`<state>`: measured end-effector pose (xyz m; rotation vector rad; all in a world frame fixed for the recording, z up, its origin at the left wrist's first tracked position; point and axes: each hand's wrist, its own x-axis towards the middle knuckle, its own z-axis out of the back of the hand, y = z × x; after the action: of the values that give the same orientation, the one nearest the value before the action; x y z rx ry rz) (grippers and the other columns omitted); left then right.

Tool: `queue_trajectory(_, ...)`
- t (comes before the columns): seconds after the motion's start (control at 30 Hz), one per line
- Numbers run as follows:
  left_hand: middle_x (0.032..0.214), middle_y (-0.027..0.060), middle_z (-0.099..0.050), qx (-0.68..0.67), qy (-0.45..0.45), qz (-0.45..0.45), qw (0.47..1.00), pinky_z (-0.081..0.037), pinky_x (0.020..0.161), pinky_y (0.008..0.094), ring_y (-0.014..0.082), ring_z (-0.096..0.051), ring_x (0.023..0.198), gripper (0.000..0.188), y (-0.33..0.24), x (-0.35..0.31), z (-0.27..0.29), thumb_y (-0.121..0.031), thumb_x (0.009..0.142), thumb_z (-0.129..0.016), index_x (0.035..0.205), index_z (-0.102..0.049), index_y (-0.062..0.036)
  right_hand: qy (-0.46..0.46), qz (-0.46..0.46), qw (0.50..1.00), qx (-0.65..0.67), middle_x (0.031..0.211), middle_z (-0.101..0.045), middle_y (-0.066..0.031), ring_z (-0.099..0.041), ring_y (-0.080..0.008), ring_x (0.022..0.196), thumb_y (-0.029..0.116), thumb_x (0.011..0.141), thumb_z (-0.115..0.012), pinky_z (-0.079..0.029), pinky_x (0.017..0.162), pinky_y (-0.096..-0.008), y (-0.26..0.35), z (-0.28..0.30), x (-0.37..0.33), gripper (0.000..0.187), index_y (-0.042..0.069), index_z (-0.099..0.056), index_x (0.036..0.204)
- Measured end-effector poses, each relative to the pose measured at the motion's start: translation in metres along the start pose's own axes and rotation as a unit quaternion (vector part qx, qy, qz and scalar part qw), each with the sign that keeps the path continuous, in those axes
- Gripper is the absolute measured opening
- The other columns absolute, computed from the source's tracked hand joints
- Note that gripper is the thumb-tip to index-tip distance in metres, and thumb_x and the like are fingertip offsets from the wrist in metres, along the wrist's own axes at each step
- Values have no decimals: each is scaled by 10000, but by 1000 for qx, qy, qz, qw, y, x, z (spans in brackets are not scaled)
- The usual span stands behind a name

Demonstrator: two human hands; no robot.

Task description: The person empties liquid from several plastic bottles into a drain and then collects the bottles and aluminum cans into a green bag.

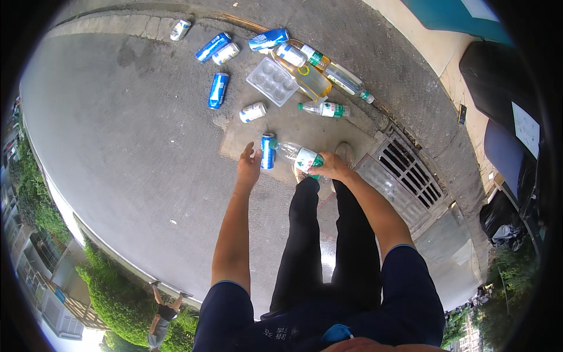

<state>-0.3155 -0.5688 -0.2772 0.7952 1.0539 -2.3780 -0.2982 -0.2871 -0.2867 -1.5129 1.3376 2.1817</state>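
Observation:
My right hand (333, 166) is closed round the base end of a clear plastic bottle (290, 151) with a green and white label. The bottle lies slanted, and its green neck end points left against a blue can (267, 154). To the left of that can is my left hand (248, 166), its fingers raised and apart with nothing in them. Whether its fingertips touch the can I cannot tell. Farther out lie a white can (253, 112), a blue can (218, 91) and a small clear bottle with a green cap (324, 109).
A clear plastic tray with round hollows (272, 81) lies by a yellowish bottle (314, 82) and several more cans and bottles. A metal drain grate (410, 170) is at the right, with black bags (503, 226) beyond. Another person (162, 317) is at the lower left.

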Motion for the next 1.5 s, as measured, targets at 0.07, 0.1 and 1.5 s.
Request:
queue_trajectory(0.07, 1029, 146, -609, -53, 26, 21, 998, -473, 785, 325, 195, -582, 895, 447, -7, 1, 4, -296, 888, -563, 1275, -474, -91, -16, -4, 998, -59, 982, -642, -168, -608, -347, 924, 439, 627, -740, -465, 814, -378, -1, -11, 28, 649, 45, -587, 1120)
queue_trajectory(0.1, 1023, 143, -611, -78, 38, 32, 996, -473, 788, 322, 195, -582, 904, 436, -5, 2, 6, -285, 888, -562, 1269, -480, -89, -30, 26, 997, -72, 1014, -629, -169, -593, -345, 957, 449, 627, -738, -458, 832, -380, -4, -17, 44, 676, 44, -569, 1141)
queue_trajectory(1.5, 920, 66, -645, -275, 0, 179, 945, -452, 622, 243, 126, -595, 735, 359, 66, 56, -92, -239, 888, -563, 1135, -543, 20, -60, -167, 968, 177, 1129, -586, -114, -548, -189, 1054, 475, 668, -713, -438, 854, -342, 19, 150, 260, 675, 20, -569, 1147)
